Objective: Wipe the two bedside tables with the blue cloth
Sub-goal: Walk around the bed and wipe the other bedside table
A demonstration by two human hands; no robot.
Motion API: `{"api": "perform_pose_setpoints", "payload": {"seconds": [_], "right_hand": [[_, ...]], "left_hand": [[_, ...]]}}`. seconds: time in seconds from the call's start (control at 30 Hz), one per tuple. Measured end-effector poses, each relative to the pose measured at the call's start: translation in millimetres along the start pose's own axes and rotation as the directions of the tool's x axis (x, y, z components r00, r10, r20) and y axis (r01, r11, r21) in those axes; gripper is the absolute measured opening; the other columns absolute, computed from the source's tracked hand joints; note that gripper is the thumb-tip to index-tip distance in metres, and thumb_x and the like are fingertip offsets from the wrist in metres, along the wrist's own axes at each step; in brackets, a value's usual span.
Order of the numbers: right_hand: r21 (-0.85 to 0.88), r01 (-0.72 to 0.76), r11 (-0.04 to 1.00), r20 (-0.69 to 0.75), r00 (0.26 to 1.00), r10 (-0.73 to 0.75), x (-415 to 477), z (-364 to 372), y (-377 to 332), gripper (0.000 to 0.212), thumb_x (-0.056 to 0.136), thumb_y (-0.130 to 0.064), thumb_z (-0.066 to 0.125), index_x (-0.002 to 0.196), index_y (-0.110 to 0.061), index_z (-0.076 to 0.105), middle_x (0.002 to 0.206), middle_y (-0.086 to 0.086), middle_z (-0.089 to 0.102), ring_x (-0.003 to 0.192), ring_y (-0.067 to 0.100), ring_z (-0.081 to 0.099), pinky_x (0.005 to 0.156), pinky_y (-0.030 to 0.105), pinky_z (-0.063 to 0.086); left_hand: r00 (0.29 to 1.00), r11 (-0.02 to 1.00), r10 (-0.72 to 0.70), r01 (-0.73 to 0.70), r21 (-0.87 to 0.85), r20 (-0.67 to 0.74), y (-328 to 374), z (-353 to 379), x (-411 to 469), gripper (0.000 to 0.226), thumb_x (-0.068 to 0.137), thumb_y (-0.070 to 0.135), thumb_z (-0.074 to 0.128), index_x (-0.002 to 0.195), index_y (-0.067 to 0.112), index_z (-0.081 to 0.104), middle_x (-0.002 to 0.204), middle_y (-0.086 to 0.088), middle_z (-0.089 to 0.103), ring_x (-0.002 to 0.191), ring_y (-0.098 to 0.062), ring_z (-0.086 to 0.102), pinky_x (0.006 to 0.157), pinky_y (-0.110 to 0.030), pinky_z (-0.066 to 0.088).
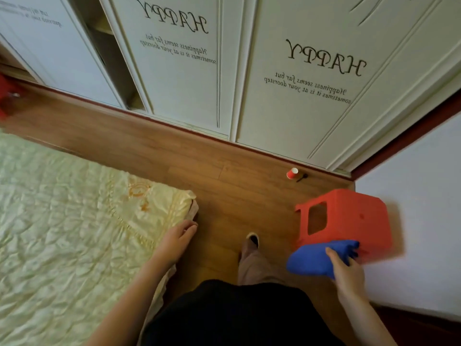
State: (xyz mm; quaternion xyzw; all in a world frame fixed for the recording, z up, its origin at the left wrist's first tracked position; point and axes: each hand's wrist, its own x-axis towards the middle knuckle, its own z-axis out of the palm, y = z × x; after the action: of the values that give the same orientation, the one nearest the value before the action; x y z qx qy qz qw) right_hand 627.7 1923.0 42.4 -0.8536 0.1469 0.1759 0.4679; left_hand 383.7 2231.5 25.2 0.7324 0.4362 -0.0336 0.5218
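Note:
My right hand [345, 269] grips the blue cloth [314, 258], which is bunched up at the lower right, just in front of a red plastic stool. My left hand [178, 237] rests with fingers loosely apart beside the corner of the bed, holding nothing. No bedside table is in view.
A bed with a pale yellow quilt [74, 221] fills the left. A red plastic stool [349, 221] stands by the white wall at the right. A small red cup [292, 173] sits on the wooden floor [224, 176] near the white wardrobe doors [287, 96]. My slippered foot [252, 242] is below centre.

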Motion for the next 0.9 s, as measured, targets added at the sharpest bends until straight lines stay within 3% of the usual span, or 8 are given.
{"api": "perform_pose_setpoints", "payload": {"seconds": [0.2, 0.23, 0.33, 0.5, 0.63, 0.73, 0.83, 0.9], "right_hand": [[-0.069, 0.077, 0.995, 0.142, 0.988, -0.067, 106, 99, -97, 0.040, 0.086, -0.021, 0.069, 0.114, 0.007, 0.064, 0.117, 0.024, 0.066, 0.110, 0.040, 0.060, 0.086, 0.040, 0.044], [-0.084, 0.098, 0.992, 0.189, 0.979, -0.081, 122, 118, -116, 0.039, 0.085, -0.022, 0.070, 0.113, 0.005, 0.065, 0.115, 0.023, 0.067, 0.109, 0.039, 0.061, 0.090, 0.043, 0.046], [-0.139, 0.166, 0.976, 0.357, 0.928, -0.107, 155, 177, -181, 0.036, 0.086, -0.020, 0.069, 0.114, 0.002, 0.065, 0.108, 0.014, 0.068, 0.106, 0.034, 0.062, 0.091, 0.042, 0.047], [-0.132, 0.390, 0.911, 0.600, 0.763, -0.239, 180, 293, -288, 0.032, 0.085, -0.011, 0.069, 0.113, 0.003, 0.063, 0.113, 0.016, 0.066, 0.106, 0.029, 0.062, 0.084, 0.031, 0.040], [-0.091, 0.492, 0.866, 0.770, 0.586, -0.252, 174, 396, -355, 0.042, 0.085, -0.016, 0.070, 0.121, 0.003, 0.060, 0.118, 0.014, 0.065, 0.111, 0.028, 0.061, 0.083, 0.031, 0.042], [-0.093, 0.571, 0.816, 0.854, 0.467, -0.230, 163, 472, -393, 0.043, 0.086, -0.021, 0.070, 0.121, 0.002, 0.061, 0.112, 0.014, 0.066, 0.102, 0.027, 0.062, 0.079, 0.029, 0.041], [-0.103, 0.605, 0.789, 0.899, 0.397, -0.187, 151, 542, -431, 0.038, 0.087, -0.019, 0.068, 0.117, 0.003, 0.063, 0.104, 0.011, 0.066, 0.094, 0.025, 0.062, 0.073, 0.028, 0.044], [-0.116, 0.635, 0.763, 0.901, 0.391, -0.188, 149, 585, -457, 0.034, 0.087, -0.019, 0.068, 0.113, 0.003, 0.065, 0.099, 0.011, 0.066, 0.094, 0.028, 0.063, 0.073, 0.028, 0.045]], "left_hand": [[0.984, 0.980, -0.148, 0.132, -0.152, -0.099, 45, -14, 104, 0.021, 0.099, 0.024, 0.045, 0.102, 0.019, 0.065, 0.091, -0.006, 0.067, 0.077, -0.013, 0.060, 0.056, -0.009, 0.045], [0.975, 0.974, -0.173, 0.148, -0.173, -0.141, 52, -18, 117, 0.021, 0.099, 0.024, 0.045, 0.102, 0.019, 0.065, 0.092, -0.004, 0.068, 0.079, -0.013, 0.061, 0.059, -0.010, 0.046], [0.929, 0.946, -0.272, 0.211, -0.244, -0.252, 63, -34, 147, 0.020, 0.098, 0.027, 0.046, 0.099, 0.024, 0.066, 0.096, 0.002, 0.069, 0.091, -0.015, 0.064, 0.082, -0.033, 0.052], [0.795, 0.840, -0.487, 0.313, -0.444, -0.362, 65, -58, 173, 0.019, 0.098, 0.025, 0.046, 0.093, 0.027, 0.065, 0.095, 0.003, 0.069, 0.093, -0.018, 0.064, 0.090, -0.043, 0.050], [0.668, 0.736, -0.632, 0.361, -0.572, -0.393, 54, -71, 186, 0.021, 0.099, 0.024, 0.044, 0.097, 0.023, 0.065, 0.095, 0.001, 0.069, 0.090, -0.016, 0.064, 0.084, -0.040, 0.050], [0.575, 0.651, -0.719, 0.362, -0.667, -0.391, 42, -82, 209, 0.021, 0.098, 0.026, 0.044, 0.092, 0.029, 0.064, 0.094, 0.004, 0.070, 0.090, -0.016, 0.066, 0.085, -0.043, 0.052], [0.513, 0.574, -0.773, 0.316, -0.755, -0.373, 37, -104, 247, 0.021, 0.098, 0.028, 0.045, 0.094, 0.025, 0.066, 0.095, 0.000, 0.070, 0.091, -0.019, 0.065, 0.085, -0.042, 0.051], [0.504, 0.531, -0.790, 0.281, -0.799, -0.348, 37, -132, 278, 0.021, 0.098, 0.029, 0.045, 0.095, 0.024, 0.065, 0.097, -0.001, 0.070, 0.093, -0.021, 0.064, 0.085, -0.041, 0.049]]}}
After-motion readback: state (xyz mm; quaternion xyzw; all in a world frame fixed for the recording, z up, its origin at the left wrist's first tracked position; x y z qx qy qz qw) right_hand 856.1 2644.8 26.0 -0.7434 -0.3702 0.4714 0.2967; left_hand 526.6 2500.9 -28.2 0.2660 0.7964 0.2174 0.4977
